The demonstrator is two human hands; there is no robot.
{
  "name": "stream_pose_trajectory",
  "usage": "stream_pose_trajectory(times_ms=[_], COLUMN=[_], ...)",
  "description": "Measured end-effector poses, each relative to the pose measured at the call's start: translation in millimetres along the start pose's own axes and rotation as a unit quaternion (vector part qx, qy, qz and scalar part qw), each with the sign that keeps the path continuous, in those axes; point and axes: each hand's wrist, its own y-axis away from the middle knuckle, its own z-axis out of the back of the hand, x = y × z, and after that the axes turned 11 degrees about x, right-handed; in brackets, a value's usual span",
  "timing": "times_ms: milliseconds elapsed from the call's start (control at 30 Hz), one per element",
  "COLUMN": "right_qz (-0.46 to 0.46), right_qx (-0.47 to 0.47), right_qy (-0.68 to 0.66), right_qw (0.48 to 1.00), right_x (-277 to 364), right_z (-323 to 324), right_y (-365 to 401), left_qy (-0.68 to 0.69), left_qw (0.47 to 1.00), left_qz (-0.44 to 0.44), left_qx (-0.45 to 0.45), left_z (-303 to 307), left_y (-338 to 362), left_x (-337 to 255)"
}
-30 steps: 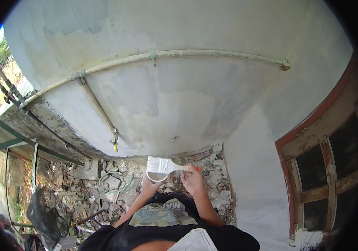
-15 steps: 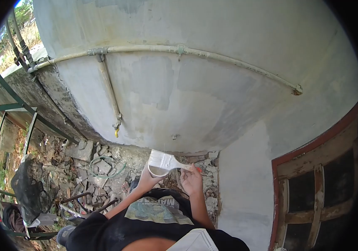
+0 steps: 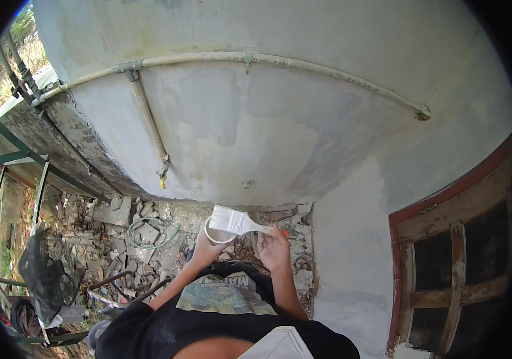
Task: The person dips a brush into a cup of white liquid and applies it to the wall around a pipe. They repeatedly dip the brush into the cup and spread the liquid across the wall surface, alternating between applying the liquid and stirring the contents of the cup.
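Note:
My left hand (image 3: 205, 249) is wrapped round a white cup (image 3: 220, 235) in front of my chest. Over the cup's rim lie the bristles of a wide paint brush (image 3: 229, 220), coated in white. The brush's handle points right, and my right hand (image 3: 274, 248) grips it by its red-tipped end. Inside the cup, the contents are mostly hidden by the brush.
Ahead stands a patchy grey-white wall (image 3: 280, 137) with a pipe (image 3: 208, 58) and a yellow tap (image 3: 162, 182). Rubble (image 3: 148, 233) and a green hose (image 3: 131, 234) lie below. A wooden-framed window (image 3: 456, 263) is right, a green metal frame (image 3: 40, 191) left.
The brush's bristle end has shifted slightly relative to the cup, and the cup sits a little further left. The wall and pipe appear slightly higher in view.

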Motion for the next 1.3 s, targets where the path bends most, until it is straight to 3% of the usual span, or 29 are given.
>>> stream_pose_trajectory(times_ms=[500, 667, 733, 800, 833, 900, 967, 1033, 1167, 1300], right_qz=[-0.007, -0.010, 0.007, 0.050, 0.038, 0.025, 0.030, 0.047, 0.095, 0.120], right_qx=[0.010, 0.026, 0.011, -0.003, 0.013, 0.033, 0.040, 0.034, 0.002, -0.023], right_qy=[0.022, 0.028, 0.028, 0.008, 0.018, 0.018, 0.005, -0.010, -0.047, -0.057], right_qw=[1.000, 0.999, 1.000, 0.999, 0.999, 0.999, 0.999, 0.998, 0.994, 0.991], right_x=[-10, -15, -26, -17, -18, -22, -18, -16, -12, -7], right_z=[5, 10, 15, 17, 12, 8, 9, 20, 31, 44], right_y=[7, 1, -7, -10, -7, -5, 0, 3, 17, 29], left_qy=[-0.029, -0.053, -0.012, -0.060, -0.068, -0.084, -0.086, -0.062, -0.086, -0.057], left_qw=[0.999, 0.998, 0.997, 0.995, 0.994, 0.994, 0.995, 0.991, 0.989, 0.985], left_qz=[0.022, 0.032, 0.075, 0.081, 0.075, 0.064, 0.056, 0.101, 0.052, 0.068], left_qx=[-0.006, -0.026, 0.008, -0.010, 0.027, -0.004, 0.016, 0.068, 0.110, 0.151], left_z=[-1, 4, 11, 8, 7, 7, -4, -18, -27, -39], left_y=[13, 17, 15, 14, 10, 11, 8, 2, -17, -27], left_x=[0, 14, 30, 31, 38, 50, 35, 6, 14, 4])
